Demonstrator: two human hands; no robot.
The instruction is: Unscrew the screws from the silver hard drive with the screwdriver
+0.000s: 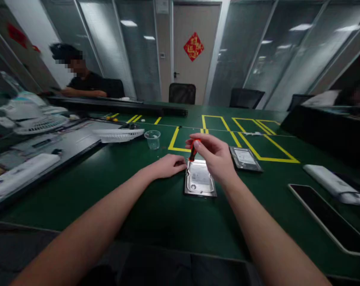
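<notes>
A silver hard drive (200, 180) with a white label lies flat on the green table in front of me. My right hand (214, 153) pinches the red and black handle of a small screwdriver (193, 150), held upright over the drive's far left corner. The screwdriver's tip points down at the cover there; whether it sits in a screw is too small to tell. At the drive's left edge, my left hand (169, 166) rests on the table with curled fingers, thumb and forefinger closed against the side near that corner. A second hard drive (245, 157) lies to the right, beyond my right hand.
A clear plastic cup (152, 140) stands behind my left hand. White fan parts (119, 134) and a large flat panel (63, 149) occupy the left. On the right lie a phone (329, 216) and a white power strip-like block (336, 182). People sit across and at right.
</notes>
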